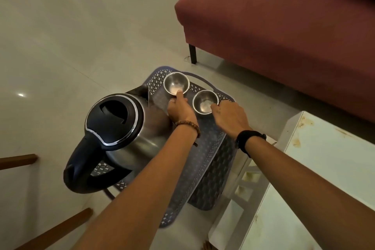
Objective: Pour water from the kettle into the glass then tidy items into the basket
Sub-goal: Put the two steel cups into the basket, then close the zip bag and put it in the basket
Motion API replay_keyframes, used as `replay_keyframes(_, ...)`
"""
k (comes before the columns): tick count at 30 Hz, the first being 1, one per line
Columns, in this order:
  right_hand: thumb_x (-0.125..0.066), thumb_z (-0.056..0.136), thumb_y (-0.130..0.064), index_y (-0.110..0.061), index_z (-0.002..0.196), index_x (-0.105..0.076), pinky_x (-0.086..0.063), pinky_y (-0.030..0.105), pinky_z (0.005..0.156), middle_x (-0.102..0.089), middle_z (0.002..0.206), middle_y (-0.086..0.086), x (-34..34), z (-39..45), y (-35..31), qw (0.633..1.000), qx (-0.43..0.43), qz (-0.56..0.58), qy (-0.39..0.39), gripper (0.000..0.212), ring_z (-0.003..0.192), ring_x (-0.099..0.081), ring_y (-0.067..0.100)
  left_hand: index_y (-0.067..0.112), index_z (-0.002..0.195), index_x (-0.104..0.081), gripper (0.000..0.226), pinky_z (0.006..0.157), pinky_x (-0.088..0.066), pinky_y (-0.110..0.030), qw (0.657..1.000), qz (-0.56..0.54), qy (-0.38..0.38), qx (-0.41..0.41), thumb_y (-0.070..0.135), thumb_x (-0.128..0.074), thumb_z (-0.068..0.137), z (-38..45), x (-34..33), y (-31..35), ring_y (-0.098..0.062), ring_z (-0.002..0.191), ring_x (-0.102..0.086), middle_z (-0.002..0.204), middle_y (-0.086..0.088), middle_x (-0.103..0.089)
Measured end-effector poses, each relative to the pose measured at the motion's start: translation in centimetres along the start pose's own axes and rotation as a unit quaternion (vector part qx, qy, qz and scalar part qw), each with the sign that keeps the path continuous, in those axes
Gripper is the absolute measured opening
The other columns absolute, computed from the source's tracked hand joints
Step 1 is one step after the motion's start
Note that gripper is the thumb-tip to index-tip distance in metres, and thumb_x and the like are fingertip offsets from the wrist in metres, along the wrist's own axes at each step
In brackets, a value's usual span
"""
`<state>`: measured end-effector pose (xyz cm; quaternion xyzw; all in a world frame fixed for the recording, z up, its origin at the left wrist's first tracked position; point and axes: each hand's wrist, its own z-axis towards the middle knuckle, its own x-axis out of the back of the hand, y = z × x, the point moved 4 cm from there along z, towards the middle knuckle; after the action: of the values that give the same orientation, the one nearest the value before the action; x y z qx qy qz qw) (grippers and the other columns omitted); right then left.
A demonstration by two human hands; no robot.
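Left hand (179, 107) pinches the near rim of the farther steel cup (176, 83), thumb inside; right hand (230, 116) grips the nearer steel cup (205, 101) the same way. Both cups sit over the purple perforated basket (199, 160), with the steel kettle (121, 128) standing at its left end. No readable writing on anything; white table (316, 158) right, maroon sofa (284, 26) behind.

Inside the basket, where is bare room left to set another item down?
Bare patch: the purple perforated plastic basket floor nearest the person, right of the steel kettle. Crowded: far end, where left hand and right hand hold two steel cups.
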<state>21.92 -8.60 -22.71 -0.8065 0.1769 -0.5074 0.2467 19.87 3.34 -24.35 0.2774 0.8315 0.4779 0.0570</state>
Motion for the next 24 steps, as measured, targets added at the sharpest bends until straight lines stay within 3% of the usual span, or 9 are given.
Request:
replay_keyframes(5, -0.039, 0.094, -0.014, -0.016, 0.053, -0.025, -0.028, 0.032, 0.057, -0.03, 0.058, 0.001, 0.3, 0.6, 0.2, 0.999, -0.034, -0.02, -0.014, 0.043, 0.063, -0.037, 0.024, 0.012, 0.055, -0.045, 0.039, 0.067, -0.037, -0.024, 0.999, 0.023, 0.005, 0.032, 0.022, -0.048, 0.093, 0.7, 0.5, -0.7, -0.018, 0.08, -0.048, 0.07, -0.003, -0.055)
replay_keyframes(7, -0.04, 0.093, -0.013, -0.012, 0.055, -0.031, -0.029, 0.032, 0.063, -0.043, 0.065, 0.008, 0.4, 0.6, 0.2, 0.999, -0.043, -0.02, -0.01, 0.039, 0.072, -0.044, 0.029, 0.011, 0.055, -0.049, 0.039, 0.077, -0.04, -0.028, 0.998, 0.053, -0.019, 0.041, 0.023, -0.05, 0.092, 0.9, 0.4, -1.0, -0.02, 0.081, -0.048, 0.074, -0.005, -0.057)
replay_keyframes(9, -0.039, 0.094, -0.014, -0.005, 0.071, -0.05, -0.033, 0.034, 0.066, -0.06, 0.09, 0.021, 0.3, 0.6, 0.0, 0.999, -0.041, -0.024, 0.007, 0.027, 0.087, -0.055, 0.037, 0.003, 0.064, -0.06, 0.037, 0.086, -0.044, -0.034, 0.994, 0.08, -0.056, 0.043, 0.026, -0.051, 0.091, 1.2, 0.5, -1.3, -0.024, 0.083, -0.05, 0.076, -0.008, -0.058)
replay_keyframes(11, -0.04, 0.095, -0.014, 0.001, 0.096, -0.06, -0.041, 0.038, 0.072, -0.064, 0.107, 0.023, 0.3, 0.5, -0.2, 0.998, -0.038, -0.03, 0.031, 0.026, 0.098, -0.058, 0.038, -0.001, 0.078, -0.067, 0.038, 0.09, -0.047, -0.039, 0.99, 0.099, -0.095, 0.046, 0.031, -0.051, 0.091, 1.3, 0.6, -1.5, -0.029, 0.086, -0.054, 0.087, -0.016, -0.061)
replay_keyframes(15, -0.043, 0.095, -0.015, 0.002, 0.098, -0.061, -0.042, 0.037, 0.071, -0.065, 0.105, 0.021, 0.1, 0.5, -0.2, 0.998, -0.025, -0.014, 0.055, 0.025, 0.096, -0.059, 0.036, 0.008, 0.074, -0.062, 0.032, 0.096, -0.047, -0.047, 0.985, 0.118, -0.119, 0.041, 0.035, -0.054, 0.09, 1.3, 0.4, -2.1, -0.032, 0.097, -0.061, 0.094, -0.015, -0.065)
replay_keyframes(17, -0.045, 0.094, -0.015, 0.0, 0.091, -0.061, -0.039, 0.035, 0.067, -0.064, 0.098, 0.021, 0.4, 0.0, -0.2, 0.998, -0.013, 0.003, 0.067, 0.022, 0.09, -0.059, 0.035, 0.002, 0.094, -0.062, 0.033, 0.097, -0.047, -0.044, 0.986, 0.121, -0.111, 0.028, 0.034, -0.056, 0.089, 0.3, 0.4, -2.4, -0.031, 0.103, -0.06, 0.107, -0.017, -0.065)
replay_keyframes(20, -0.045, 0.094, -0.013, -0.004, 0.082, -0.056, -0.041, 0.032, 0.065, -0.06, 0.09, 0.014, 1.4, -2.5, 0.3, 0.992, 0.025, 0.027, 0.118, 0.018, 0.078, -0.055, 0.025, 0.001, 0.118, -0.05, 0.041, 0.095, -0.044, -0.034, 0.983, 0.144, -0.089, -0.066, 0.026, -0.06, 0.087, -3.1, 1.2, -2.1, -0.029, 0.112, -0.055, 0.123, -0.018, -0.056)
replay_keyframes(22, -0.044, 0.095, -0.014, -0.006, 0.091, -0.06, -0.042, 0.024, 0.066, -0.062, 0.095, 0.009, 2.3, -5.6, 1.6, 0.984, 0.049, 0.07, 0.157, 0.019, 0.078, -0.054, 0.018, 0.011, 0.115, -0.05, 0.033, 0.099, -0.041, -0.031, 0.962, 0.158, -0.096, -0.203, 0.018, -0.061, 0.085, -7.2, 2.0, -1.6, -0.017, 0.112, -0.051, 0.122, -0.007, -0.052)
replay_keyframes(24, -0.044, 0.096, -0.016, -0.01, 0.093, -0.061, -0.036, 0.014, 0.061, -0.062, 0.093, 0.004, 3.2, -9.3, 3.6, 0.976, 0.054, 0.118, 0.177, 0.018, 0.074, -0.049, 0.01, 0.028, 0.105, -0.051, 0.026, 0.092, -0.041, -0.015, 0.927, 0.145, -0.158, -0.308, 0.011, -0.058, 0.086, -12.1, 2.8, -2.1, 0.003, 0.103, -0.051, 0.111, 0.007, -0.054)
